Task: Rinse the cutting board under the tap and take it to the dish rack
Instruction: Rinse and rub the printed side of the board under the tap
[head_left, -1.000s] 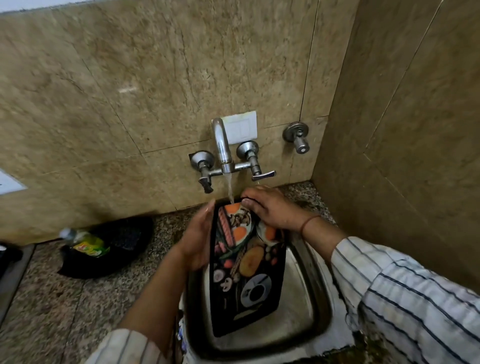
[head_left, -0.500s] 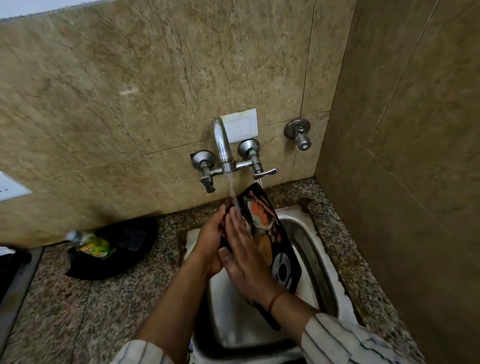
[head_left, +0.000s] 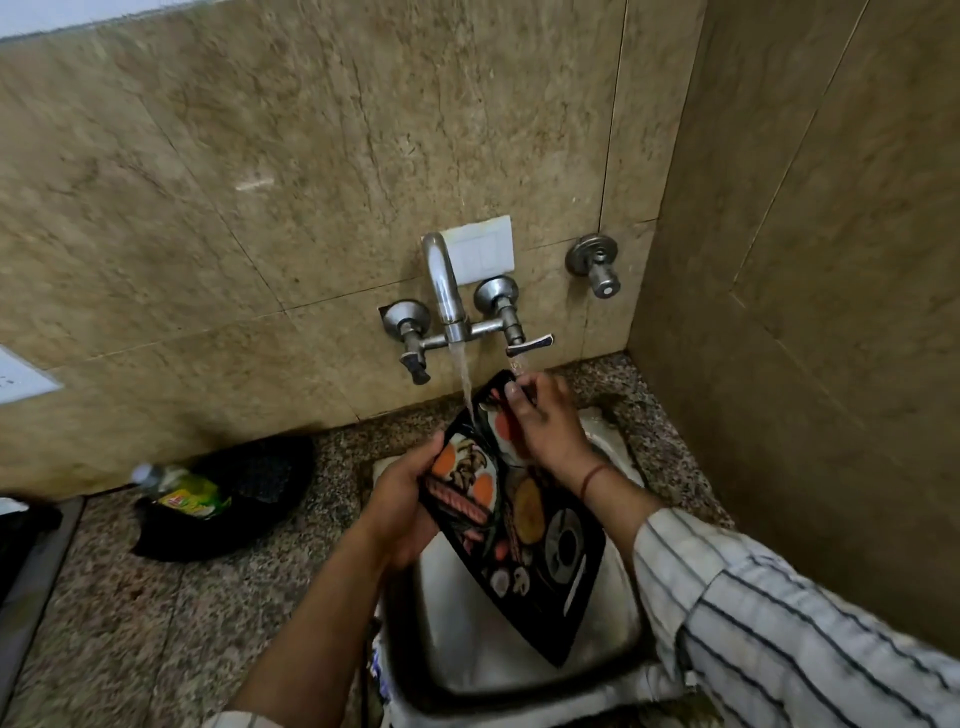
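Water from the tap (head_left: 441, 283) strikes a printed cutting board (head_left: 519, 514) tilted over the steel sink (head_left: 467, 639); the left hand (head_left: 402, 506) clamps its left edge, the right hand (head_left: 543, 423) grips its top end.

One cutting board (head_left: 524, 519), one tap (head_left: 441, 283), one sink (head_left: 467, 639), two hands.

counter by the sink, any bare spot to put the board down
Bare granite counter lies left of the sink, in front of the black pan holding a bottle. The right corner strip is narrow. The sink is crowded: both hands hold the cutting board.
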